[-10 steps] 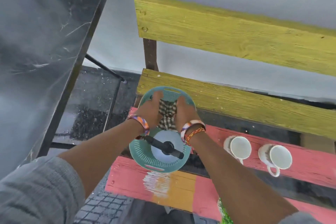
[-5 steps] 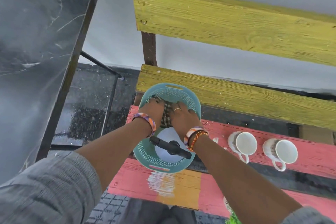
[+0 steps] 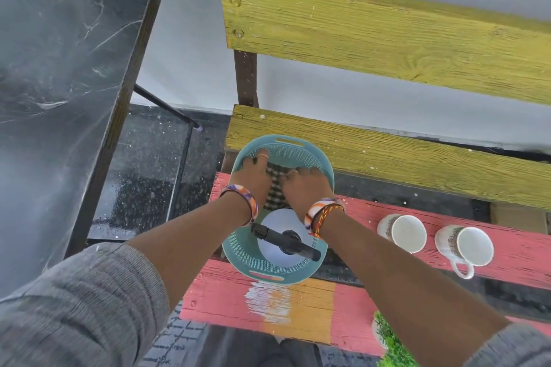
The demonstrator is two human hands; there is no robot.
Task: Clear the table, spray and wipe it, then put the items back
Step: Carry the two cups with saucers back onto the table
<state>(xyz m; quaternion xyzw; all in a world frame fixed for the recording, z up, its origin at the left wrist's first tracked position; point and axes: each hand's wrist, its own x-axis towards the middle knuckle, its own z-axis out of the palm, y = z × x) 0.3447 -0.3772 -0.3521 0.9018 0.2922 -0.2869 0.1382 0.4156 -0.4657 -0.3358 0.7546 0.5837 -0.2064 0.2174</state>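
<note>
Both hands, left hand (image 3: 253,173) and right hand (image 3: 304,185), gripped the checked cloth (image 3: 275,185) between them inside the basket (image 3: 325,176), mid-frame.

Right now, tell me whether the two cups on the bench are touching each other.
Apart. The head view shows a strip of pink bench slat between the left cup and the right cup.

items counted: one teal basket (image 3: 323,176); one checked cloth (image 3: 275,185) inside it; one spray bottle (image 3: 283,243) inside it; two white cups (image 3: 402,232) (image 3: 465,249) on the bench; two hands (image 3: 253,176) (image 3: 305,185); three wrist bands in all; one green plant (image 3: 390,343), partly in view; one dark table (image 3: 53,68)
</note>
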